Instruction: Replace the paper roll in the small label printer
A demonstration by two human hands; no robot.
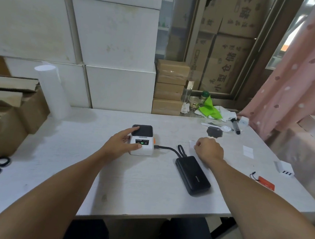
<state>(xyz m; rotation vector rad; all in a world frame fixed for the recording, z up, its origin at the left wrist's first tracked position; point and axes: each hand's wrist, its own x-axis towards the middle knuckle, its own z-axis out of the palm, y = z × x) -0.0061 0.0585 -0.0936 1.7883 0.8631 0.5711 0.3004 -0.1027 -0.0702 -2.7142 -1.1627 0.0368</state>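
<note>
White label printer [142, 140] mid-frame: I see my left hand [121, 144] spread, touching it; right hand [209, 150] pinches a paper slip [192, 143].

White table [146, 190] before stacked white boxes [111, 33], pink curtain [297, 74] beside it.

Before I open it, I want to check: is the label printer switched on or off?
On. A green light glows on the label printer's front panel, beside the left hand resting on it.
</note>
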